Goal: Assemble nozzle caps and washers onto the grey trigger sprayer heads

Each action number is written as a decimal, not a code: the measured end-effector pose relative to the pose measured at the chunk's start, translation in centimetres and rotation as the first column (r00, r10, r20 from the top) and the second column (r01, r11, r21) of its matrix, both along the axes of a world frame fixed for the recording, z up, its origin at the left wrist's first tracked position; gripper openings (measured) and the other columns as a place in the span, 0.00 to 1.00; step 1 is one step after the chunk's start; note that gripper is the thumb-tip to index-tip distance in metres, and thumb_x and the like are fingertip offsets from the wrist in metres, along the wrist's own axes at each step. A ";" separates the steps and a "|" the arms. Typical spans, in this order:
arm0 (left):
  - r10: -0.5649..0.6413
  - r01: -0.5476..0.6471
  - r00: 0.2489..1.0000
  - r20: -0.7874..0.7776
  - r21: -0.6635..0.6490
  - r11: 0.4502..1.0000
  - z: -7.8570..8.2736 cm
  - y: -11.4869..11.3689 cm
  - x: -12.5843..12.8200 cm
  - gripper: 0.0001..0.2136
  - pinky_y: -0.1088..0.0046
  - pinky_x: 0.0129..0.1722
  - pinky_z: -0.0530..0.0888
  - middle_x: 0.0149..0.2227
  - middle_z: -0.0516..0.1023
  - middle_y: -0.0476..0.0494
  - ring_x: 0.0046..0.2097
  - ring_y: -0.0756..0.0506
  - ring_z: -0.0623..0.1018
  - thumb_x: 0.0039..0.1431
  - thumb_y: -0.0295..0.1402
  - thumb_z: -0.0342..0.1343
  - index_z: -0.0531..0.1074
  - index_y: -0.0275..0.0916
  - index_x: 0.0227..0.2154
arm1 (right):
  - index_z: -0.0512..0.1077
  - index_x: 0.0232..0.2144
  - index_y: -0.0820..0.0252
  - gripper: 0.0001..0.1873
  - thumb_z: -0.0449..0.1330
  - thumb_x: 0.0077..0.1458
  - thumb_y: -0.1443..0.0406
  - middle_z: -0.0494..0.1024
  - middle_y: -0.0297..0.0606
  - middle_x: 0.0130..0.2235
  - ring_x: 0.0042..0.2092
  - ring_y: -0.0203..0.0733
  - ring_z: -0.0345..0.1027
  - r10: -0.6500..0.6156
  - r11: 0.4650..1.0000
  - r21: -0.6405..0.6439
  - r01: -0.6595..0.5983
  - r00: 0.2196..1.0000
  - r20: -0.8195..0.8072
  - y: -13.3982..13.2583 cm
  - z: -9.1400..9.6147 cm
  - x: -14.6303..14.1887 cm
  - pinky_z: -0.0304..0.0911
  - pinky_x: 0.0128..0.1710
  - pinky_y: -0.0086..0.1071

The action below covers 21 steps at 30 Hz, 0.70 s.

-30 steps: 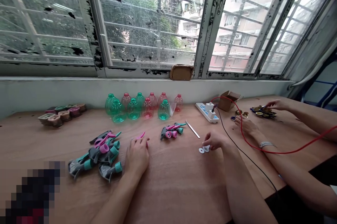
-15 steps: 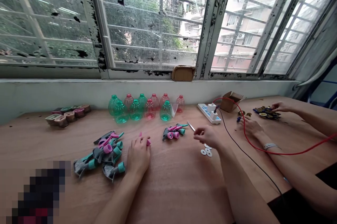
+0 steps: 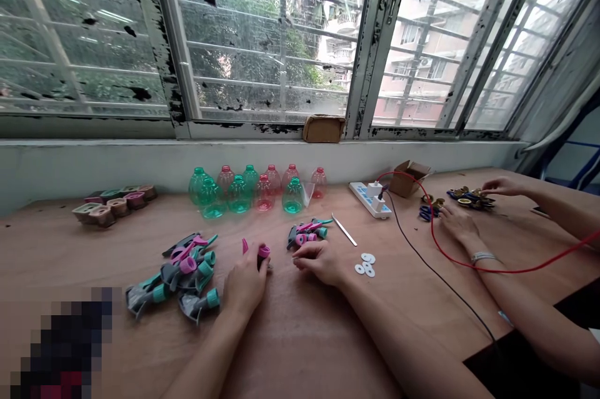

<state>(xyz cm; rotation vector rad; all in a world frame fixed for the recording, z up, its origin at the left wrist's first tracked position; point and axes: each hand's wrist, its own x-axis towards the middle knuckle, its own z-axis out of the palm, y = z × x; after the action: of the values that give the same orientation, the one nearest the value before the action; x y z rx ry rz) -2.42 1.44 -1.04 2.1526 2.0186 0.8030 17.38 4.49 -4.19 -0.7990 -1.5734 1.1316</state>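
Smooth-grained brown wood tabletop [image 3: 300, 336]. Left hand [image 3: 244, 283] is curled around a spray head [image 3: 263, 252], dark body with round pink plastic collar facing up; it sits in the fingers just above the wood. Left of it, jumbled pile of grey, teal and pink spray heads [image 3: 187, 275], hard plastic, ribbed cylindrical collars. Right hand [image 3: 319, 261] faces the left one, thumb and fingertips bunched nearly together; cannot tell if anything is pinched there. Right of it, flat white discs [image 3: 366, 265] with centre holes, some touching. Beyond: smaller spray-head cluster [image 3: 307, 235], slim pale metallic-looking tool [image 3: 344, 230]. Back: translucent bulb-shaped bottles [image 3: 239, 196], green and red, narrow necks.
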 end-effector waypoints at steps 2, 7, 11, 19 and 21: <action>-0.028 0.027 0.998 0.048 0.023 0.999 -0.1 0.0 0.1 0.18 0.68 0.35 0.69 0.42 0.79 0.42 0.40 0.39 0.78 0.59 0.31 0.50 0.64 0.43 0.53 | 0.79 0.28 0.63 0.09 0.67 0.45 0.61 0.75 0.34 0.24 0.25 0.35 0.67 -0.003 1.000 0.025 0.004 0.999 -0.040 -0.2 0.3 -0.2 0.64 0.26 0.28; -0.296 0.301 0.932 0.210 0.010 0.954 -0.2 -0.2 0.2 0.14 0.74 0.37 0.69 0.38 0.81 0.48 0.39 0.44 0.78 0.54 0.28 0.54 0.72 0.43 0.44 | 0.79 0.29 0.63 0.12 0.69 0.44 0.60 0.73 0.33 0.21 0.22 0.33 0.65 0.000 1.000 0.010 0.000 0.998 -0.058 -0.8 0.7 -0.7 0.60 0.22 0.26; -0.418 0.433 0.868 0.268 0.004 0.902 -0.2 -0.6 0.6 0.12 0.76 0.34 0.69 0.34 0.81 0.51 0.36 0.46 0.78 0.54 0.30 0.56 0.75 0.45 0.42 | 0.78 0.29 0.63 0.13 0.69 0.44 0.59 0.73 0.32 0.21 0.22 0.31 0.61 0.019 1.000 -0.012 -0.019 1.000 -0.003 -1.3 0.8 -0.7 0.55 0.20 0.25; -0.465 0.482 0.834 0.298 0.018 0.876 -0.3 -0.8 1.0 0.12 0.78 0.32 0.67 0.34 0.81 0.52 0.35 0.48 0.77 0.53 0.28 0.56 0.75 0.45 0.40 | 0.79 0.32 0.62 0.13 0.69 0.45 0.59 0.77 0.35 0.27 0.26 0.33 0.64 -0.013 0.998 0.061 0.010 0.999 0.048 -1.2 0.0 -0.7 0.58 0.25 0.26; -0.467 0.485 0.831 0.302 0.019 0.874 -0.3 -0.8 1.0 0.12 0.78 0.32 0.67 0.35 0.81 0.51 0.35 0.47 0.77 0.52 0.27 0.56 0.76 0.45 0.40 | 0.79 0.33 0.62 0.14 0.68 0.45 0.59 0.78 0.36 0.28 0.27 0.34 0.66 -0.026 0.996 0.088 0.021 0.998 0.060 -1.2 -0.3 -0.8 0.60 0.26 0.27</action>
<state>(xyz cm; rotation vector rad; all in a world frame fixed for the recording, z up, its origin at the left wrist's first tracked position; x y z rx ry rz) -1.42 0.61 -1.39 2.1963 1.2609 0.9020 16.58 3.33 -4.51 -0.7986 -1.6487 1.0226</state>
